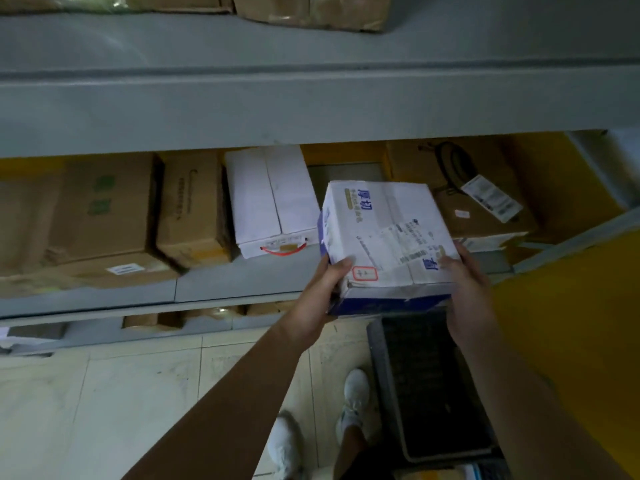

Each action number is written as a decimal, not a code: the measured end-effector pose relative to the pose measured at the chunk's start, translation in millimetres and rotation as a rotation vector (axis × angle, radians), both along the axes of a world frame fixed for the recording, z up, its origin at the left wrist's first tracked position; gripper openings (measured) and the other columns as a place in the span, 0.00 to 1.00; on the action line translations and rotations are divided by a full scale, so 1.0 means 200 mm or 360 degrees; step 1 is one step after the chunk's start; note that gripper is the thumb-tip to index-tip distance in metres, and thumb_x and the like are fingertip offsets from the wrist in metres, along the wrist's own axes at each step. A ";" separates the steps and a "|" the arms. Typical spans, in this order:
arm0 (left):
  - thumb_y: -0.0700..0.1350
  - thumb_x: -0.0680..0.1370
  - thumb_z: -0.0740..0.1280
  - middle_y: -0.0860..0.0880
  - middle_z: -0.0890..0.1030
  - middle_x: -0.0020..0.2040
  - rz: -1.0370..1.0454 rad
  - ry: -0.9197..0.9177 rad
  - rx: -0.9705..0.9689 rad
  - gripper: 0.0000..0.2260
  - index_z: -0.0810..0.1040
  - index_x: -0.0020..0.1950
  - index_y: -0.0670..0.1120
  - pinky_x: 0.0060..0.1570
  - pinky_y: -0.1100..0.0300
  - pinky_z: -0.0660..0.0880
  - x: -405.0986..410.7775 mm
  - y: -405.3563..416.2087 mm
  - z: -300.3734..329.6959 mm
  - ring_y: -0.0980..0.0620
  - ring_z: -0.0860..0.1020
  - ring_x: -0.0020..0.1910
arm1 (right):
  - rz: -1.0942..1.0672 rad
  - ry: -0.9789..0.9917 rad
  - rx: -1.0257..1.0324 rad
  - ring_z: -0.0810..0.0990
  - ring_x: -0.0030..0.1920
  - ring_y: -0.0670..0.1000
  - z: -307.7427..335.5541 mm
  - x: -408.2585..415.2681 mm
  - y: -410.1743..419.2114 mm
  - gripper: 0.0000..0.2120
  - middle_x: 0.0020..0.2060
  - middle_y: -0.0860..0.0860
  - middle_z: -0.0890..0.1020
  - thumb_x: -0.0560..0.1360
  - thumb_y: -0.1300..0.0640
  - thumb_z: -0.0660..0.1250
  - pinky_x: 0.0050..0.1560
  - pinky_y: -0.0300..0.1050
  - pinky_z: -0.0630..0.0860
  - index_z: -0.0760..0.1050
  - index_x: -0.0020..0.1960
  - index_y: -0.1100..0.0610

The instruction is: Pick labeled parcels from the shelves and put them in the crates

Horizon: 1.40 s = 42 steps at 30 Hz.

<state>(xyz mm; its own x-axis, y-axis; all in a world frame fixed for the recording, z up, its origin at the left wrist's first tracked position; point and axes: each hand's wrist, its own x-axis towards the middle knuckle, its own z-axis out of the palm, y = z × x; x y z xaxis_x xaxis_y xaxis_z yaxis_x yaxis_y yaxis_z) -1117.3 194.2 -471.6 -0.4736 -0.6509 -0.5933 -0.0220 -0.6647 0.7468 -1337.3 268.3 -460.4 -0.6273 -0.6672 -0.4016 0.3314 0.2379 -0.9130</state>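
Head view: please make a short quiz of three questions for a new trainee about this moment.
1. True or false: both hands hold the white and blue parcel.
2. Where is the dark crate? A) on the shelf B) on the floor below the parcel C) in the person's right hand
3. Fill in: the small sticker near the left hand has a ___ border.

Key: 1 true; 2 B; 3 red.

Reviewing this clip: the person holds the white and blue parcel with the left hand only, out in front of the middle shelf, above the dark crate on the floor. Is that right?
Not quite. The head view shows both hands on the white and blue parcel: the left hand grips its left corner and the right hand its right. The rest holds: it is in front of the middle shelf, above the dark crate.
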 end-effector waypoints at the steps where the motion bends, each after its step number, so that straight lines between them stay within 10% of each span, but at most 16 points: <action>1: 0.57 0.84 0.65 0.59 0.89 0.53 0.0022 -0.0001 -0.0001 0.19 0.71 0.76 0.61 0.49 0.59 0.85 -0.03 -0.02 0.00 0.61 0.87 0.51 | -0.0014 -0.0012 -0.0003 0.88 0.58 0.53 0.00 -0.02 -0.01 0.17 0.60 0.48 0.87 0.83 0.58 0.68 0.55 0.55 0.84 0.80 0.70 0.47; 11: 0.62 0.75 0.67 0.51 0.87 0.63 0.0065 -0.0099 0.0080 0.26 0.76 0.73 0.60 0.68 0.43 0.75 -0.02 -0.09 -0.06 0.48 0.83 0.63 | 0.0017 0.0203 0.0038 0.86 0.56 0.44 0.00 0.08 -0.01 0.17 0.60 0.41 0.86 0.84 0.56 0.66 0.50 0.45 0.83 0.79 0.70 0.42; 20: 0.51 0.86 0.60 0.59 0.89 0.47 0.0187 -0.0166 0.0072 0.18 0.73 0.76 0.52 0.45 0.60 0.78 -0.05 -0.22 -0.08 0.64 0.86 0.41 | -0.0053 0.0319 -0.0073 0.85 0.56 0.41 0.02 0.11 -0.11 0.20 0.63 0.45 0.84 0.84 0.59 0.63 0.46 0.33 0.82 0.75 0.75 0.46; 30: 0.50 0.87 0.59 0.49 0.88 0.53 0.0302 -0.0090 0.0127 0.21 0.74 0.78 0.43 0.39 0.62 0.84 -0.08 -0.31 -0.04 0.57 0.88 0.44 | -0.0015 0.0287 -0.0011 0.85 0.61 0.47 -0.04 0.09 -0.19 0.19 0.65 0.47 0.84 0.84 0.55 0.66 0.57 0.48 0.84 0.76 0.73 0.44; 42: 0.71 0.80 0.60 0.49 0.83 0.58 0.0017 -0.0345 0.0185 0.27 0.73 0.72 0.56 0.60 0.43 0.78 -0.08 -0.27 0.02 0.46 0.82 0.56 | -0.0120 0.0213 0.0143 0.86 0.57 0.51 -0.06 0.01 -0.28 0.14 0.57 0.47 0.87 0.83 0.56 0.68 0.56 0.52 0.84 0.81 0.66 0.46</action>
